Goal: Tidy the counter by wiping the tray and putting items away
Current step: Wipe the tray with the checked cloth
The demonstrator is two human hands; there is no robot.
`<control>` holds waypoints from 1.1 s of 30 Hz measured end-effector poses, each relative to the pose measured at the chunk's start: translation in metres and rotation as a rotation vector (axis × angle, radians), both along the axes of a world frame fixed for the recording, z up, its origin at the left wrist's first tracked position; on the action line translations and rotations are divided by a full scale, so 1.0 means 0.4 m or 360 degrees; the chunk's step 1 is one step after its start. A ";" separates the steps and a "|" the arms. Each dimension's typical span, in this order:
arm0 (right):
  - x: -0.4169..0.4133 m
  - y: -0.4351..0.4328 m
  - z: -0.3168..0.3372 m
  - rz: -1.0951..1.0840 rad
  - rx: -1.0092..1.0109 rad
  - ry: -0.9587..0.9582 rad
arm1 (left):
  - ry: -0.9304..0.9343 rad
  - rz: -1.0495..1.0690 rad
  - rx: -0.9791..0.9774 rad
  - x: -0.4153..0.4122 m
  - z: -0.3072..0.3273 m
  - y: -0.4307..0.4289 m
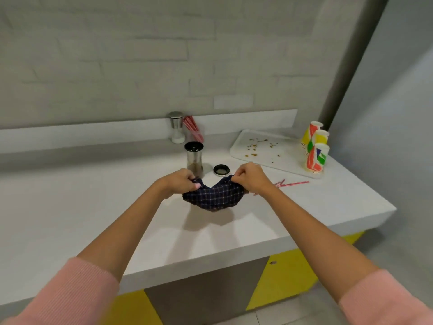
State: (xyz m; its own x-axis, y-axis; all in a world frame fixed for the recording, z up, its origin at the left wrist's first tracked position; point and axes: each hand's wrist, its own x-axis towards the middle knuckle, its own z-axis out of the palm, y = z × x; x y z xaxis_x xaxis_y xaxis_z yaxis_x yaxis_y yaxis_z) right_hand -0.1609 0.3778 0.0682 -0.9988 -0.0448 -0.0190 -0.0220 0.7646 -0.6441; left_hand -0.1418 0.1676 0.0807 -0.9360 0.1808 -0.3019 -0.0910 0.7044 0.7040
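Pink ribbed sleeves nearest, bare forearms reaching forward. Left hand and right hand each pinch a top corner of the cloth, fingers curled tight on bunched fabric. Cloth dark navy check, soft, sagging in a U between the hands, long axis left-right, hanging just above the counter, shadow under it. Counter white, smooth, matte, with a raised back ledge; grey-white brick wall behind; yellow and grey cabinet fronts below. Tray white, rounded rectangle, far right, long axis toward the back left, brown crumbs on it. Three striped paper cups upside down on the tray's right end. Steel grinder open-topped, its black lid beside it. Salt shaker at the back. Red-white straws lying right of the right hand.
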 end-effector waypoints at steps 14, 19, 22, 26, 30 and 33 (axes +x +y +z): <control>-0.375 0.352 -0.017 -0.0335 -0.0110 0.0196 | 0.0317 0.0112 0.0266 -0.447 -0.044 0.360; -0.549 0.413 -0.058 -0.0356 -0.0139 0.0162 | 0.0381 0.0262 0.0289 -0.614 -0.092 0.434; -0.622 0.438 -0.094 -0.0382 -0.0162 0.0185 | 0.0399 0.0321 0.0310 -0.690 -0.119 0.467; -0.695 0.471 -0.149 -0.0426 -0.0121 0.0120 | 0.0365 0.0292 0.0210 -0.768 -0.156 0.506; -0.742 0.484 -0.190 -0.0363 0.0230 -0.0223 | 0.0231 0.0285 -0.0122 -0.810 -0.196 0.505; -0.753 0.456 -0.204 -0.0352 0.0318 0.0036 | 0.0225 0.0430 -0.0302 -0.820 -0.222 0.470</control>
